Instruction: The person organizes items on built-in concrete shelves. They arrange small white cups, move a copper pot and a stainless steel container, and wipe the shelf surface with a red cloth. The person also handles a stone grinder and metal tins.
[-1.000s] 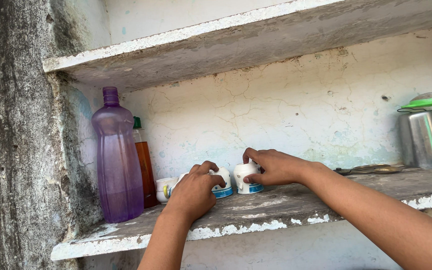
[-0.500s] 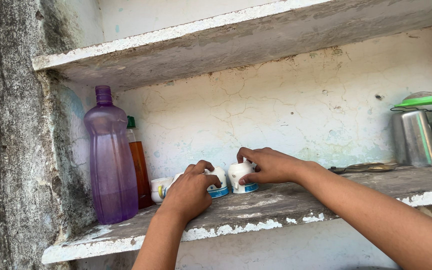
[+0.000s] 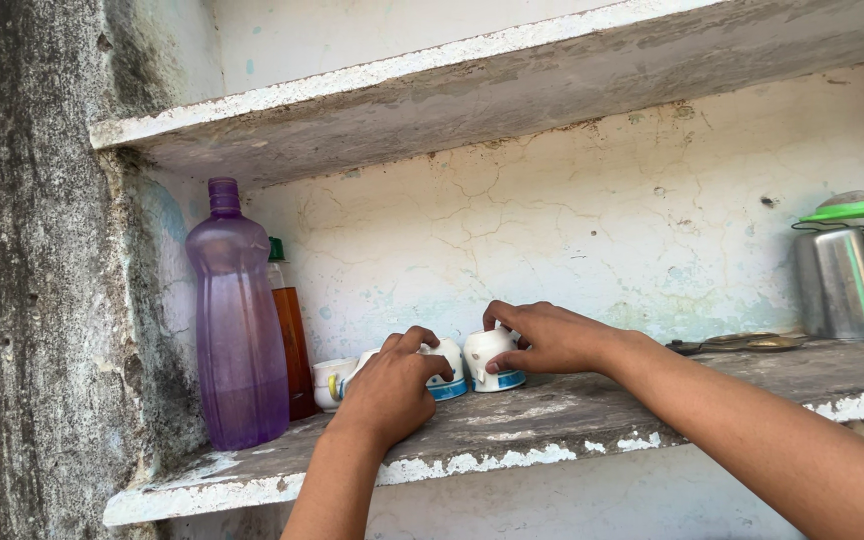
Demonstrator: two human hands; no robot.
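- Head view: I see both hands up on the lower concrete shelf (image 3: 552, 425), working at a small cluster of upturned white cups near its left half.
- My left hand (image 3: 389, 392) is curled narrow over one white cup with a blue rim (image 3: 445, 372), fingers wrapped across its top and side, so most of that cup is hidden.
- My right hand (image 3: 549, 337) grips a second white cup (image 3: 490, 358), also mouth-down with a blue band at the rim, thumb on the front and fingers over the back.
- The two cups sit just beside each other, toward the back wall, touching or nearly so; I cannot tell which.
- A third cup (image 3: 331, 383), upright with a coloured print, stands just left of my left hand.
- At the shelf's left end stands a tall purple bottle (image 3: 236, 320), with a slimmer amber bottle (image 3: 289, 340) behind it.
- At the right end I see a steel tumbler (image 3: 840, 282) with a green lid (image 3: 855, 208) above it.
- An upper shelf (image 3: 452, 95) overhangs everything.
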